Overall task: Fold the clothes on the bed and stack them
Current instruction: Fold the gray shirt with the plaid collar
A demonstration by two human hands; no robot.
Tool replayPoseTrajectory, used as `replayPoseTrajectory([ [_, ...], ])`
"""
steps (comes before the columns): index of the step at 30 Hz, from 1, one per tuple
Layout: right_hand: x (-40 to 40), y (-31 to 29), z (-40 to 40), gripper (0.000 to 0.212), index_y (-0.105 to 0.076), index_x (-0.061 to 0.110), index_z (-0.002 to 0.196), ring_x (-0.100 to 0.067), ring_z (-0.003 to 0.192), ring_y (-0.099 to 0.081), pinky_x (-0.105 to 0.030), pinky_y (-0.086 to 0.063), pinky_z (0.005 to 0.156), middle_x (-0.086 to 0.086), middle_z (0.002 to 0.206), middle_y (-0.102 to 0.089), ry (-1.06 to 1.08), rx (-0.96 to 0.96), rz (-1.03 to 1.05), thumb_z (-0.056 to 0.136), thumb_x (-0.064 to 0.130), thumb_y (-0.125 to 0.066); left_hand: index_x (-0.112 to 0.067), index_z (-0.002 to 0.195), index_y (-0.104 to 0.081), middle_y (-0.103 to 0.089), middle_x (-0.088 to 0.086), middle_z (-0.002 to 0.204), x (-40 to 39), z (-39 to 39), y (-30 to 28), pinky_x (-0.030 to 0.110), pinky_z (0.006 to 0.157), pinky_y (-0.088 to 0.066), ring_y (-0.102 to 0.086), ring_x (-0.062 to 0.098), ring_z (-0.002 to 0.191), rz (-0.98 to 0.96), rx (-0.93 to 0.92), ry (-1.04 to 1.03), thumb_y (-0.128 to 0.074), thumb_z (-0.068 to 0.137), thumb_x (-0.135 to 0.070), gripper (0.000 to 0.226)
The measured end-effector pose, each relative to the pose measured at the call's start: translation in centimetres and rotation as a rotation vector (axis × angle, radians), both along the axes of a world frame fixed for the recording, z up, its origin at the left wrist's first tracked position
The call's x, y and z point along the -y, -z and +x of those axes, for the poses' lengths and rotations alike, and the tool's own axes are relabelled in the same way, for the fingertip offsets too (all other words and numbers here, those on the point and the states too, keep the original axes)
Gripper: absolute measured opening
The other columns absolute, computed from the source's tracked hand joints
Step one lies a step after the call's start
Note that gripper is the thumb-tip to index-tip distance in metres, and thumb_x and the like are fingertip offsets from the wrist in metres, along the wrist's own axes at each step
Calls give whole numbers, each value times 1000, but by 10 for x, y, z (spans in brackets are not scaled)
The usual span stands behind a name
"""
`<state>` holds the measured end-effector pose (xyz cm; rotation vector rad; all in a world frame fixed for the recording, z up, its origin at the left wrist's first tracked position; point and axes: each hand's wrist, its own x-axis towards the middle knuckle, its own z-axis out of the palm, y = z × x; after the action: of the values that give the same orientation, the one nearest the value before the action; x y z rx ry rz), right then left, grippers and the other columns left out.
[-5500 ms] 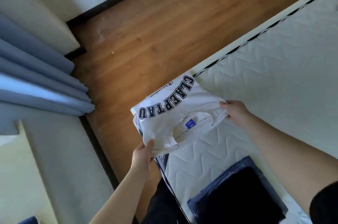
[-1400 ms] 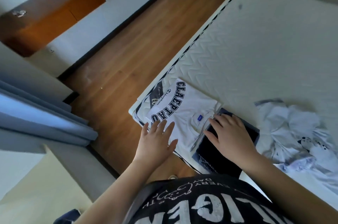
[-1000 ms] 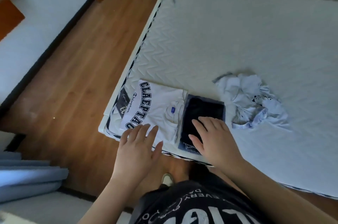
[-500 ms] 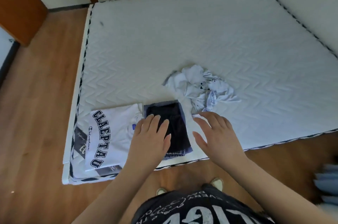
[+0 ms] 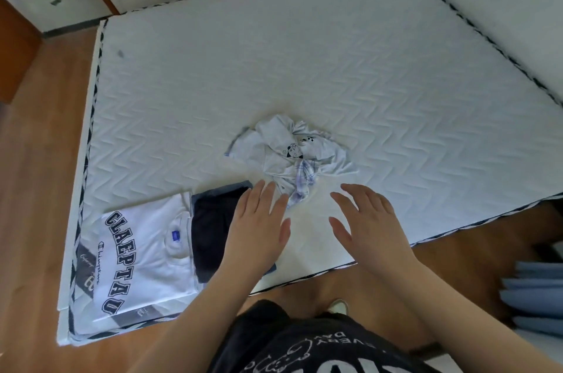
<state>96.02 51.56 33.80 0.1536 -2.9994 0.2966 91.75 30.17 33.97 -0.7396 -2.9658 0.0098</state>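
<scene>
Head view
Bed (image 5: 335,62): bare quilted mattress; it carries all the clothes in view.
White shirt (image 5: 143,253): folded flat at the near left corner of the bed, lettered print facing up. It lies on top of at least one other folded piece, whose dark striped edge shows along its left and near sides. Judged: this is the stack.
Dark garment (image 5: 210,232): folded, lying just beside the white shirt on its right, touching it along one edge. It is not on the stack.
Crumpled shirt (image 5: 292,153): pale, with a small cartoon print and a checked part; bunched in a heap near the middle of the bed, just beyond both hands. Not folded.
Left hand (image 5: 259,226): fingers straight and spread wide, holding nothing; it hovers over the right edge of the dark garment, fingertips at the near edge of the crumpled shirt. Contact cannot be told.
Right hand (image 5: 365,223): fingers spread wide, holding nothing; over bare mattress, just short of the crumpled shirt.
Progress (judged): folding is mostly done. Left: fold the crumpled shirt, then put it and the dark garment on the stack.
Containers: none in view; no basket, box or drawer holds clothes.
</scene>
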Motion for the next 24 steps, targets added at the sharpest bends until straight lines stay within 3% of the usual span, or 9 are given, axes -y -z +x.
replayPoseTrajectory([
  [12, -20, 37, -81, 44, -63, 9, 124, -31, 114, -59, -44, -48, 91, -12, 125, -61, -49, 6, 3, 86, 29, -68, -11, 116, -69, -65, 17, 121, -4, -64, 47, 48, 98, -48, -62, 34, 115, -8, 98, -39, -80, 73, -27, 47],
  [18, -34, 59, -117, 45, -64, 9, 123, -31, 112, -61, -45, -50, 90, -12, 124, -62, -58, 50, 29, 83, 27, -71, -11, 132, -59, -57, 18, 134, -13, -110, 77, 47, 101, -47, -56, 35, 122, 24, 183, -47, -73, 78, -25, 57],
  [24, -43, 79, -149, 48, -61, 8, 126, -31, 109, -60, -44, -49, 88, -11, 123, -62, -40, 114, 7, 83, 27, -70, -10, 132, -58, -57, 18, 135, -37, -145, 108, 46, 99, -47, -57, 35, 121, -48, 280, -12, -74, 76, -27, 61],
])
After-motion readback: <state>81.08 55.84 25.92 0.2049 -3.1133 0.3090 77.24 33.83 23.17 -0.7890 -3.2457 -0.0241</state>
